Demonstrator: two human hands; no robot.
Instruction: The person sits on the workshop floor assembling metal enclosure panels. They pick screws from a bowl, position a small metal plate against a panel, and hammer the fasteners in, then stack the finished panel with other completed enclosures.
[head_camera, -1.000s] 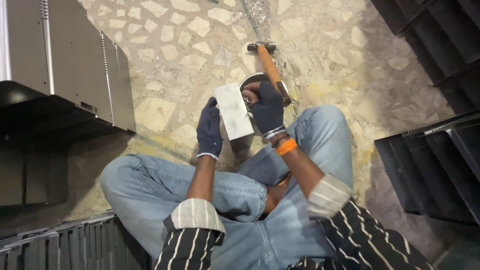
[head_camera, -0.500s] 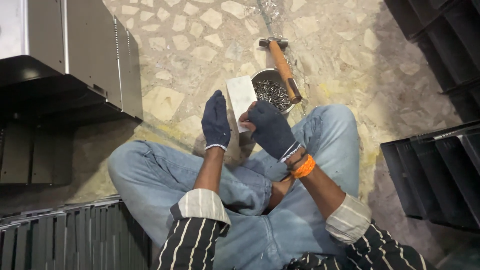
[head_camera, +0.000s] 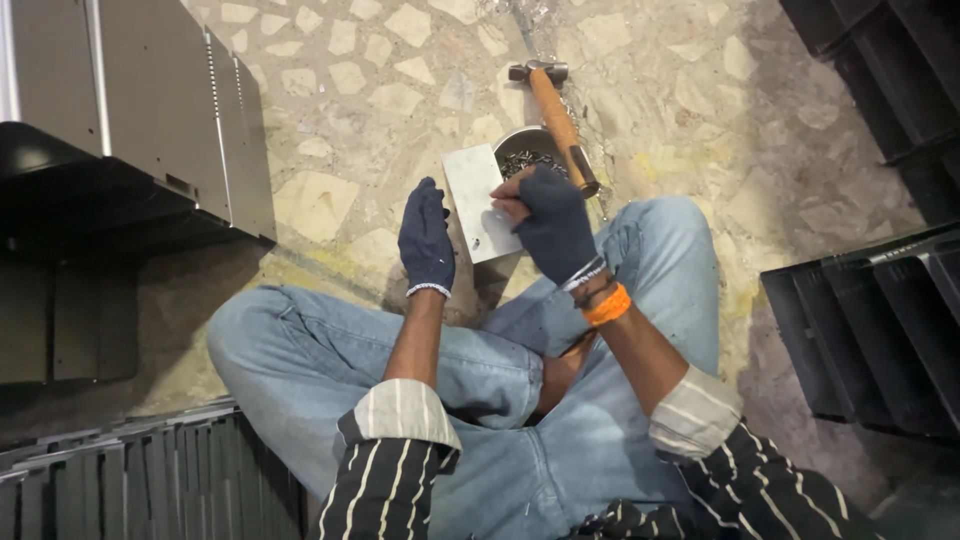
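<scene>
Hammer (head_camera: 556, 120) across bowl of small dark parts (head_camera: 525, 150); grey metal cabinet (head_camera: 150, 110) left; black slotted panels (head_camera: 870, 330) right.

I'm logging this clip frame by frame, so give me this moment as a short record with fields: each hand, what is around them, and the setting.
left hand: gloved left hand, flat beside the small metal plate, at its left edge
right hand: gloved right hand, fingertips pinched on the plate's right side; whether they hold some small part cannot be made out
behind the plate: metal bowl of small dark pieces
hammer: wooden-handled hammer lying across the bowl's rim
setting: person seated on a stone floor; grey metal cabinet at left
</scene>
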